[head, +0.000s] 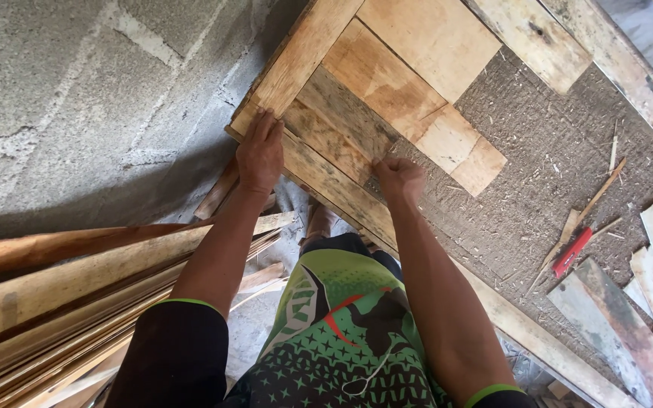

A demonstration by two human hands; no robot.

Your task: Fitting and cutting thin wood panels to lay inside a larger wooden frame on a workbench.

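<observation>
Several wooden slats (387,83) already lie side by side within the frame board (319,177), covering its far part toward 12 o'clock; the rough fibrous panel (538,174) toward 3 o'clock remains bare. The left hand (260,153) presses flat, fingers together, on the frame's corner. The right hand (399,178) pinches a slat's edge.
</observation>
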